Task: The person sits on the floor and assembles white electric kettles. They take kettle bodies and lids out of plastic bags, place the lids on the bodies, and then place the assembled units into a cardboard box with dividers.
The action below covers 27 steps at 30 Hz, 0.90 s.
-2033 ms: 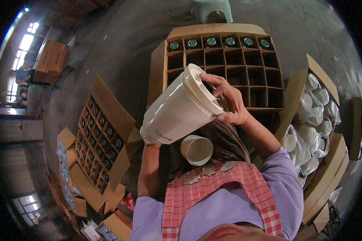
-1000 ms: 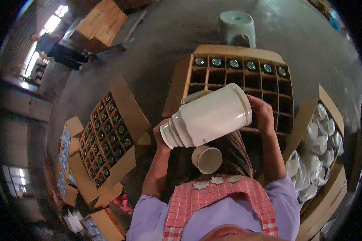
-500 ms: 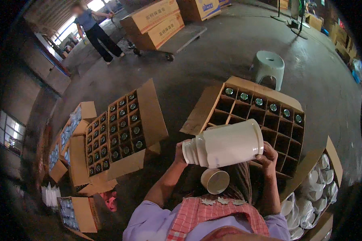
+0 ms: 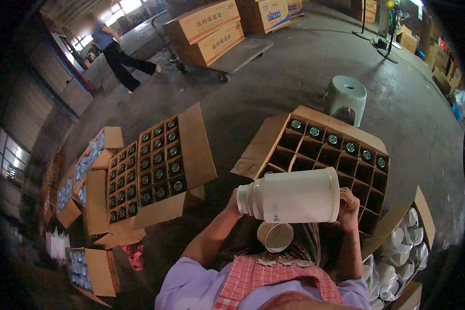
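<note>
A cream-white flask body [image 4: 297, 197], wide at one end and stepped down to a narrow neck at the other, lies level across my front. My left hand [image 4: 234, 201] is closed at the neck end, its fingers mostly hidden behind it. At the wide end my right hand [image 4: 349, 208] is closed on the rim with bent fingers. Below the flask body, a cream round cup-like piece [image 4: 275, 237] rests at my lap, its hollow end showing. Just beyond the flask stands a divided cardboard box [image 4: 341, 116]; shiny round glass tops fill its far row, and many nearer cells show dark.
Left are cardboard boxes [image 4: 195, 142] of glass pieces in dividers and others [image 4: 113, 138] with bluish wrapped items. At right, a box [image 4: 425, 217] holds white bagged parts. Ahead are a stool [image 4: 346, 95] and a cart [image 4: 248, 56] with cartons; a person [image 4: 116, 54] walks far left.
The flask body has come down slightly and turned more level, and a small blue mark shows on its side. Both hands keep hold. The person in the background has changed stride and arm position.
</note>
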Available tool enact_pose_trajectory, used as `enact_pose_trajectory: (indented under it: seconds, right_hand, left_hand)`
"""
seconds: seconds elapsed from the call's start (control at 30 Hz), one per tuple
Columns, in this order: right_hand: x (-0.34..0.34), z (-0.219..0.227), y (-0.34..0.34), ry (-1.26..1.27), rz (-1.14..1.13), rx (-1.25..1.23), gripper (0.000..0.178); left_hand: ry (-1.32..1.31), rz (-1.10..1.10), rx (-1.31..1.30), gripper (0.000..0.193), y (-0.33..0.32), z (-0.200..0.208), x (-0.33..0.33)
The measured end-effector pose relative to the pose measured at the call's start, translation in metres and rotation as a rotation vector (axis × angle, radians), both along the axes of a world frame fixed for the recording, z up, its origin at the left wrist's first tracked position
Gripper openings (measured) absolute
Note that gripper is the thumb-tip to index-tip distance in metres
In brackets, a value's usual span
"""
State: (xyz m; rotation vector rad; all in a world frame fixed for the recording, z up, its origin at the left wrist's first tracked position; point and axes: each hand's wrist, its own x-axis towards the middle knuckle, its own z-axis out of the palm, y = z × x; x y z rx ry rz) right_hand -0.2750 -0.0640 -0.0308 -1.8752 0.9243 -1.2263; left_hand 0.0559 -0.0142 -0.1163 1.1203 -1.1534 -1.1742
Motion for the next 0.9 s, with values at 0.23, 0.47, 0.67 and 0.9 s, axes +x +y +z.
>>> enact_pose_trajectory:
  seconds: [0.23,0.47,0.67,0.9]
  right_hand:
    - [-0.003,0.043,0.005,0.256,0.001,-0.546,0.032]
    - [-0.003,0.06,0.011,0.275,0.065,-0.81,0.03]
    - [0.0,0.066,0.006,0.369,0.098,-0.881,0.028]
    - [-0.001,0.051,0.002,0.262,0.151,-0.378,0.016]
  left_hand:
    - [-0.189,-0.271,-0.261,0.043,0.0,0.005,-0.004]
    - [0.0,-0.311,-0.119,0.041,-0.002,-0.005,-0.011]
    - [0.1,-0.347,-0.046,0.038,-0.005,-0.007,-0.012]
    - [0.116,-0.309,-0.04,0.035,0.013,0.005,-0.004]
